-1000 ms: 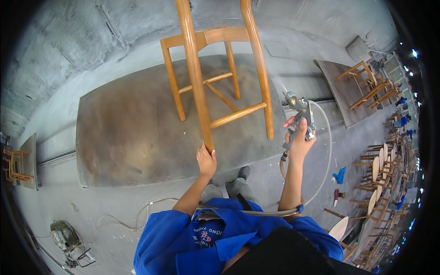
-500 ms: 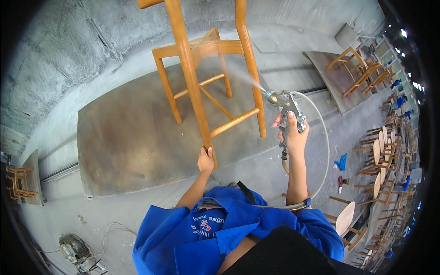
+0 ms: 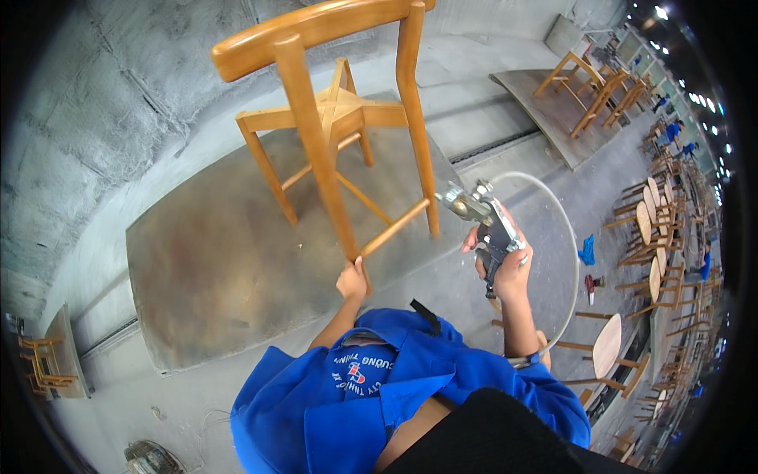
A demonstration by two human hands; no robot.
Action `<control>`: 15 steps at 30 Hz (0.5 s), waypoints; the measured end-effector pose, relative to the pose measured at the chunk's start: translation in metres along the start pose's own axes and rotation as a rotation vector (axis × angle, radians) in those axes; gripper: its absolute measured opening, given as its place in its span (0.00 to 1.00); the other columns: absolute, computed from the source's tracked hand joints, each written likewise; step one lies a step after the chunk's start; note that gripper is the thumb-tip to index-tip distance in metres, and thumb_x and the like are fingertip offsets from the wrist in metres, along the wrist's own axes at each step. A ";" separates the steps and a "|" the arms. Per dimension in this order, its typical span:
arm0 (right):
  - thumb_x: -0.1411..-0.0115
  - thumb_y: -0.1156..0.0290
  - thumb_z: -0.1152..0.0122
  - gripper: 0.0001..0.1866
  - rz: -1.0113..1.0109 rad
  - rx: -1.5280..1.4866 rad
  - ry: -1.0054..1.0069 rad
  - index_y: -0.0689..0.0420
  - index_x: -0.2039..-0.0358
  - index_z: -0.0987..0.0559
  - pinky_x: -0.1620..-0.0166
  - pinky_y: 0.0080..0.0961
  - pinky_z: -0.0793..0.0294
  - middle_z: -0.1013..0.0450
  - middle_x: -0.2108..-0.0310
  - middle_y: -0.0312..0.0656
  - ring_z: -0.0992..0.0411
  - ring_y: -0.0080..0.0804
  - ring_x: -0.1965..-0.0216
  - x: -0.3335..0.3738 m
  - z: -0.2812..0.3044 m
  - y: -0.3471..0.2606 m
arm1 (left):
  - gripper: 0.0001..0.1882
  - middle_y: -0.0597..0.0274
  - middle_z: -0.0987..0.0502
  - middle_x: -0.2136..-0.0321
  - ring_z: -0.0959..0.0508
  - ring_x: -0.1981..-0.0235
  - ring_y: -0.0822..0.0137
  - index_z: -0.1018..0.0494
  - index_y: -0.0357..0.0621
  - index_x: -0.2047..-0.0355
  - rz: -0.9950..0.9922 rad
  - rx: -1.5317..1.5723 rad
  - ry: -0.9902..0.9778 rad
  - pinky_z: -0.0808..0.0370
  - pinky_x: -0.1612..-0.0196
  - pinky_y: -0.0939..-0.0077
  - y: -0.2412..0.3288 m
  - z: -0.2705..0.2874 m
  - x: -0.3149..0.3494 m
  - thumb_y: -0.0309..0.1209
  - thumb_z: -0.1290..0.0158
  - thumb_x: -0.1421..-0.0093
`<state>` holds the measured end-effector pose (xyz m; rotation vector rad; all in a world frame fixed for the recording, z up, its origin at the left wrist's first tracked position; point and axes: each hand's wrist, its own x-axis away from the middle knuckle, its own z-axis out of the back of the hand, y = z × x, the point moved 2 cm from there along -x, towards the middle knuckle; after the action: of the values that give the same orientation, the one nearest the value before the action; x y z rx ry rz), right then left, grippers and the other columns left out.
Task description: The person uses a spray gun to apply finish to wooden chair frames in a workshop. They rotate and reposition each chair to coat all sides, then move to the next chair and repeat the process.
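A glossy orange-brown wooden chair frame (image 3: 320, 33) stands over a large stained board, its thick curved back rail toward the top and its seat frame without a panel. My left hand (image 3: 352, 280) is closed around the lower end of the nearest leg. In my right hand (image 3: 513, 272) is a metal spray gun (image 3: 491, 221), its nozzle pointing left at the chair's right leg, a short gap away. Around the gun's right side loops a pale hose (image 3: 575, 245). No spray mist shows at the nozzle.
Below the chair lies the stained board (image 3: 213, 261), with a rough grey wall (image 3: 103, 118) behind. More chair frames (image 3: 596, 103) stand on another board at the upper right. Rows of chairs with pale round backs (image 3: 608, 347) line the right. A blue cloth (image 3: 586, 250) lies on the floor.
The mist at the nozzle is gone. The spray gun has tilted and come slightly nearer to me. The chair sits lower in view, so its back rail now shows.
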<state>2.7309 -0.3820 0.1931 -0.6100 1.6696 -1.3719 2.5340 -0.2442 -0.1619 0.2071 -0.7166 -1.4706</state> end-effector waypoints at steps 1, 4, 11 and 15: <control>0.49 0.20 0.57 0.61 -0.028 0.025 -0.055 0.67 0.36 0.38 0.85 0.14 0.37 0.26 0.72 0.48 0.24 0.29 0.73 -0.001 -0.005 -0.009 | 0.27 0.43 0.19 0.67 0.19 0.61 0.43 0.25 0.43 0.57 -0.015 -0.008 0.034 0.24 0.57 0.50 0.007 -0.001 -0.008 0.54 0.61 0.31; 0.52 0.17 0.59 0.62 -0.066 0.039 -0.178 0.63 0.36 0.37 0.86 0.14 0.39 0.26 0.73 0.47 0.24 0.29 0.74 0.000 -0.010 -0.048 | 0.21 0.48 0.18 0.67 0.18 0.61 0.46 0.21 0.44 0.63 -0.073 -0.073 0.055 0.23 0.58 0.52 0.042 0.012 -0.064 0.48 0.54 0.33; 0.40 0.25 0.65 0.49 0.117 0.243 -0.139 0.64 0.48 0.29 0.86 0.13 0.41 0.25 0.73 0.42 0.26 0.24 0.78 -0.047 0.044 -0.132 | 0.21 0.50 0.17 0.64 0.18 0.62 0.52 0.20 0.41 0.60 -0.342 0.062 -0.274 0.23 0.58 0.62 0.044 0.038 -0.098 0.46 0.51 0.33; 0.29 0.40 0.64 0.34 0.081 0.401 0.161 0.62 0.57 0.26 0.87 0.14 0.42 0.24 0.74 0.41 0.25 0.24 0.77 -0.105 0.102 -0.143 | 0.26 0.52 0.17 0.63 0.18 0.63 0.65 0.24 0.35 0.51 -0.311 0.606 -0.519 0.24 0.57 0.71 -0.005 0.018 -0.033 0.48 0.51 0.32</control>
<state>2.8489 -0.3900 0.3601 -0.2041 1.4628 -1.6708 2.5218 -0.2084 -0.1604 0.4191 -1.6090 -1.5790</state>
